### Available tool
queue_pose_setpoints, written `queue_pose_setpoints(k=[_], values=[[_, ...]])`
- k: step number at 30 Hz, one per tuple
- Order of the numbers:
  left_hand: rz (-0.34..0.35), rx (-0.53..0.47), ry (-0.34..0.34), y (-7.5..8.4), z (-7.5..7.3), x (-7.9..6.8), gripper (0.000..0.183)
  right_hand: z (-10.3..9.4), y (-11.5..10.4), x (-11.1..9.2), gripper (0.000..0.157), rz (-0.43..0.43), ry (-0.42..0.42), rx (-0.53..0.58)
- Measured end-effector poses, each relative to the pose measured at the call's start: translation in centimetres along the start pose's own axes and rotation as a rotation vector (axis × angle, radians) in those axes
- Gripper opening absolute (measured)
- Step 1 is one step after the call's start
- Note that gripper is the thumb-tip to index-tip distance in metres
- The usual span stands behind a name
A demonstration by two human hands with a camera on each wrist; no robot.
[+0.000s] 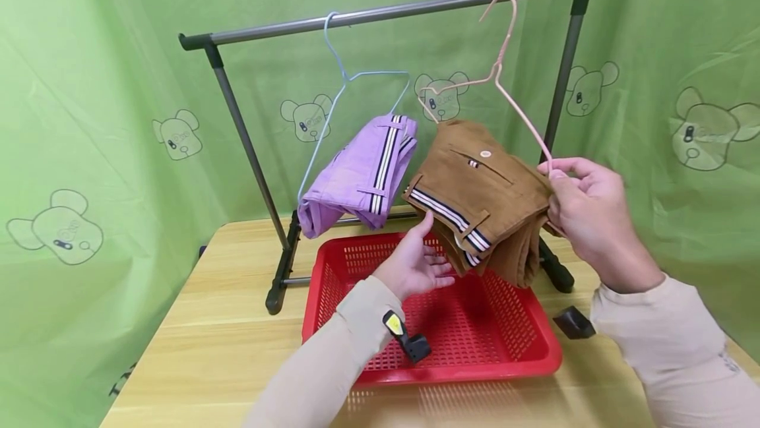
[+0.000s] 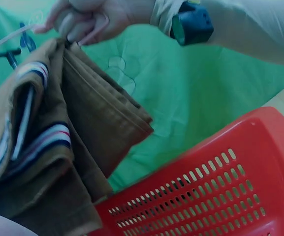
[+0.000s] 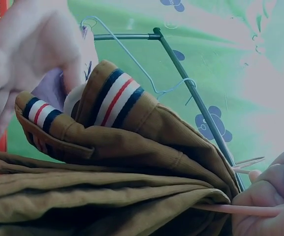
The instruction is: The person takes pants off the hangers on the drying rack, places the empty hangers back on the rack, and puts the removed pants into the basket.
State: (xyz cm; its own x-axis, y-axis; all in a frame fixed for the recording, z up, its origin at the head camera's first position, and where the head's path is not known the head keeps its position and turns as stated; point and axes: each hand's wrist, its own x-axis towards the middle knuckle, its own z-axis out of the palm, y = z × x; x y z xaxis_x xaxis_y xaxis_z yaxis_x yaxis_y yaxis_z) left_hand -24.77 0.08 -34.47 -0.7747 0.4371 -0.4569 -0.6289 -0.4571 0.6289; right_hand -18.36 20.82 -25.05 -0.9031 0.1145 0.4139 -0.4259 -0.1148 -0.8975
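Observation:
In the head view my right hand (image 1: 594, 210) grips the lower right corner of a pink wire hanger (image 1: 522, 111), along with the edge of the brown trousers (image 1: 475, 177) folded over it. The hanger's hook overlaps the rack's bar; whether it rests on it I cannot tell. My left hand (image 1: 417, 263) is just below the striped waistband, fingers spread, holding nothing. In the right wrist view the left palm (image 3: 33, 59) is beside the waistband. Left of the brown pair, purple trousers (image 1: 362, 171) hang on a blue wire hanger (image 1: 323, 131) from the bar.
The metal garment rack (image 1: 404, 12) stands on a wooden table (image 1: 202, 322). Below the trousers is a red perforated basket (image 1: 463, 373), in front of the rack. A green curtain (image 1: 107, 118) with bear drawings surrounds the table. Each wrist carries a small black camera (image 1: 417, 347).

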Motion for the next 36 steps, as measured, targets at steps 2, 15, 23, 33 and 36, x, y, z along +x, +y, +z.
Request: queue_pose_setpoints(k=[2,15,23,33,36], values=[[-0.018,-0.029,0.006,-0.1,0.1,0.7,0.110,0.0,0.0,0.0,0.014,0.003,-0.005,0.008],[-0.031,-0.218,-0.005,-1.0,0.2,2.9,0.124,-0.2,-0.1,-0.3,0.014,0.003,-0.027,0.038],[0.000,-0.232,-0.025,-1.1,-0.3,2.9,0.121,-0.1,0.0,-0.6,0.014,0.003,-0.025,0.033],[0.026,-0.104,0.001,-1.3,0.0,2.7,0.094,-0.1,0.1,-0.7,0.014,-0.005,-0.020,0.019],[0.035,-0.072,0.015,-1.4,0.1,2.5,0.092,0.0,0.2,-0.8,0.015,0.000,-0.023,0.011]])
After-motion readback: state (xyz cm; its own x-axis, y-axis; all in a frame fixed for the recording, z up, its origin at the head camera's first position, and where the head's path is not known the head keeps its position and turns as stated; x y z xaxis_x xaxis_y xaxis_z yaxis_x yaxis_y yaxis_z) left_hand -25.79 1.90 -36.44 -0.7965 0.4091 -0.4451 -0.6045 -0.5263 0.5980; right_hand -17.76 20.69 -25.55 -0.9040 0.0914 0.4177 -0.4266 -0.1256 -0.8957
